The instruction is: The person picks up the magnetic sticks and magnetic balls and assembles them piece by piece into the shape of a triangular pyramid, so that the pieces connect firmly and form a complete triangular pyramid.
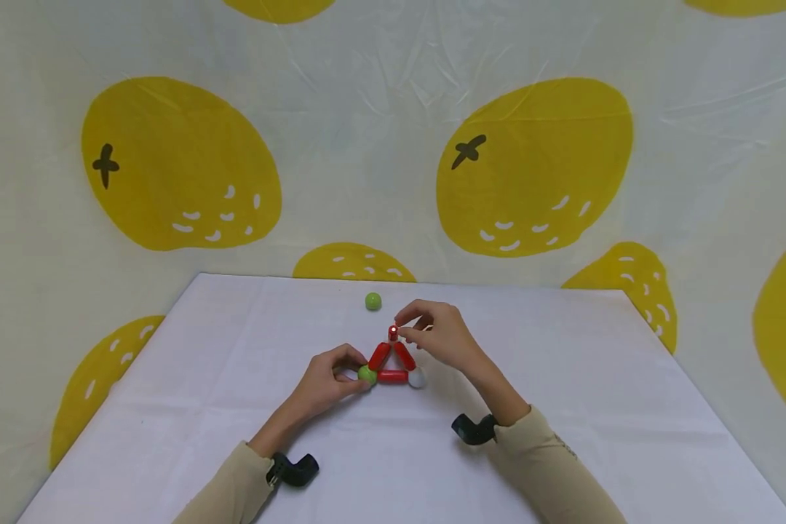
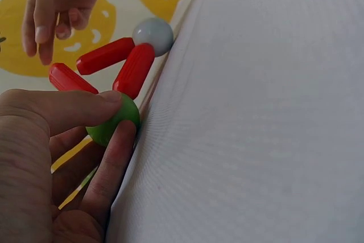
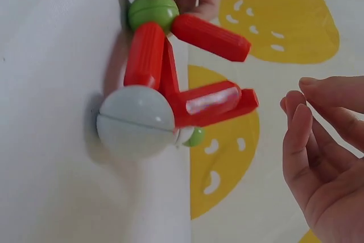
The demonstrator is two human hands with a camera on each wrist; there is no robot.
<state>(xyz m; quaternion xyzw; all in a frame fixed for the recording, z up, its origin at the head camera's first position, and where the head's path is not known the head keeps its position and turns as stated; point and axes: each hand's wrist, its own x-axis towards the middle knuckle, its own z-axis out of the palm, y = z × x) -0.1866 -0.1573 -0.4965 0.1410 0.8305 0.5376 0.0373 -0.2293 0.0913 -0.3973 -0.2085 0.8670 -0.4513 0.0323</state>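
Red rods and balls form a small triangular frame on the table. My left hand [image 1: 327, 377] pinches the green ball [image 2: 126, 112] at the frame's near left corner between thumb and fingers. A grey-white ball [image 3: 135, 120] forms the near right corner, joined to the green one by a red rod [image 1: 393, 376]. Other red rods [image 3: 213, 39] stick up from the balls. My right hand [image 1: 442, 335] is by the far red rod [image 1: 393, 332]; in the right wrist view its bent fingers hold nothing and stay apart from the rod tips. The far corner ball is mostly hidden.
A loose green ball [image 1: 373, 300] lies behind the frame, near the back edge of the white-covered table [image 1: 236, 313]. A cloth with yellow fruit prints [image 1: 367, 160] hangs behind. Each wrist carries a black camera mount [image 1: 295, 469].
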